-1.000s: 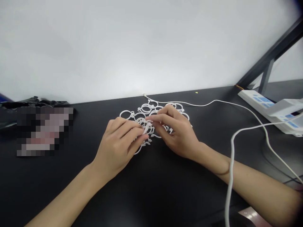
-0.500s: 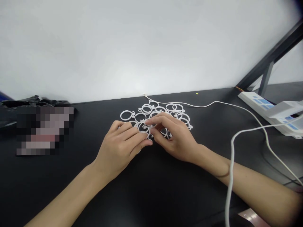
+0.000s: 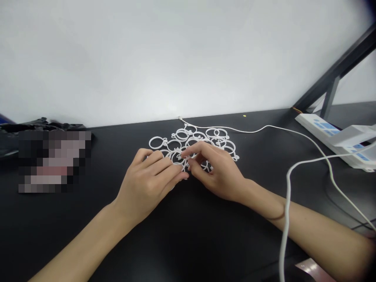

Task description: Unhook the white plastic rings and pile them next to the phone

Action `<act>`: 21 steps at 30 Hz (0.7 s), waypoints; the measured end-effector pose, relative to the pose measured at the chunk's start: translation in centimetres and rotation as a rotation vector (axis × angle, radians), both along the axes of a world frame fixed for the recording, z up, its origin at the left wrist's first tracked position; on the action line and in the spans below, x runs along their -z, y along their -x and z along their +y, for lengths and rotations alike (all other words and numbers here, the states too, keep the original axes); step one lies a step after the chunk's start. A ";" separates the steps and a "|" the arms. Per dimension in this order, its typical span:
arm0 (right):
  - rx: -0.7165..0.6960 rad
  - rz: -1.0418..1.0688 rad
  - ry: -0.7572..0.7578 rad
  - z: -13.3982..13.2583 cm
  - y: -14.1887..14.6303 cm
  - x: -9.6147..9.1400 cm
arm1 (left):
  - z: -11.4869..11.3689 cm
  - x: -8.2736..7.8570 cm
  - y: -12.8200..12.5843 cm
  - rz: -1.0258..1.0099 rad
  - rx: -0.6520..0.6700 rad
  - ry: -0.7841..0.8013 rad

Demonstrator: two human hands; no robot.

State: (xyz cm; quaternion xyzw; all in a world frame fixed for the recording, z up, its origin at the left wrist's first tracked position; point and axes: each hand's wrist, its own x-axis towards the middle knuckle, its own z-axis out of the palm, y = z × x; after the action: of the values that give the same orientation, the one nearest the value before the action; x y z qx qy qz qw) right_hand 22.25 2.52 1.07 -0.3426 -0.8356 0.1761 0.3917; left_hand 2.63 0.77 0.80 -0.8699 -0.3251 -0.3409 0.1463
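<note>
White rings (image 3: 177,150) clustered on bench (image 3: 188,235), partly under both hands. Versus 1.0 s ago: left hand (image 3: 148,182) lower in view, over the near-left rings; right hand (image 3: 219,168) also lower, more rings bared beyond it. Thumb-finger gaps narrow; cannot tell whether either grips a ring.

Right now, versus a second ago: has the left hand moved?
Yes: the left hand shifted slightly rightward and nearer the wearer, against the fixed yellow spot.
</note>
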 end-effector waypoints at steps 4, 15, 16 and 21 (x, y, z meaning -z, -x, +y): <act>-0.006 -0.019 0.004 0.2 0.0 0.1 | 0.0 0.1 0.1 0.008 0.006 0.014; -0.028 -0.033 0.033 0.1 -0.1 0.1 | 0.1 0.2 0.0 0.009 0.014 0.024; -0.029 -0.033 0.035 0.2 -0.1 0.1 | 0.1 0.2 0.0 0.005 0.015 0.028; -0.022 -0.033 0.017 0.1 0.0 -0.2 | 0.1 0.4 0.1 -0.004 0.016 0.049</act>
State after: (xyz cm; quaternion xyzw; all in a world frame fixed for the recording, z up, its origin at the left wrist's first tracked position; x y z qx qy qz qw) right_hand 22.26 2.57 1.22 -0.3397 -0.8441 0.1820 0.3729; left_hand 2.50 0.85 0.41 -0.8751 -0.3268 -0.3356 0.1215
